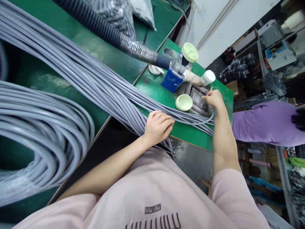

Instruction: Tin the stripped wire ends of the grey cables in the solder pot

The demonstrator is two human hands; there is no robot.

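A long bundle of grey cables (95, 71) runs from the upper left across the green tables toward the right. My left hand (159, 127) lies over the bundle near the table edge, its fingers curled round the cables. At the far right of the bundle, one cable bends up toward my right hand (213, 98). The fingers of that hand are pinched together above a dirty metal pot (197, 98) with a shiny flat surface. They appear closed on the cable's end, though its tip is mostly hidden. A pale green open tub (184, 102) stands just left of the pot.
A ribbed black hose (100, 27) leads to a blue box (172, 80) and a pale nozzle (194, 78) by the pot. Nearby stand a yellow-lidded jar (190, 52) and white tub (208, 77). Coiled cable (78, 133) lies left. A person in purple (264, 124) is at right.
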